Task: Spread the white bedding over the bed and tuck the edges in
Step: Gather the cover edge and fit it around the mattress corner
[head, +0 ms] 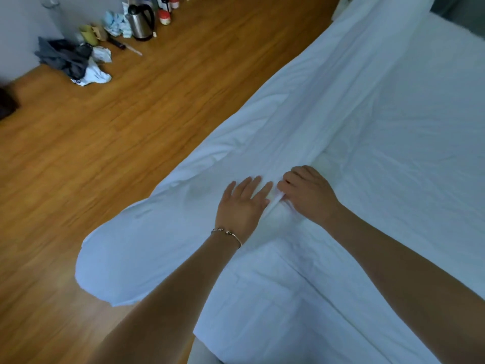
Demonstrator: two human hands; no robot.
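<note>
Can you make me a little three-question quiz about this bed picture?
1. True or false: the left hand lies flat with straight fingers on the white cotton bedding.
2. What is the right hand doing? A) pinching a fold of bedding B) lifting the kettle C) hanging idle
3. Fill in: the shiny steel electric kettle stands on the brown wooden ____.

Key: 1 true; 2 A; 3 floor.

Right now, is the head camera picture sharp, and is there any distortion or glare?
Head view: wide-angle bending curves the bed edge; floor clutter around the kettle is soft; the white bedding looks evenly lit, without glare; both hands read clearly.
</note>
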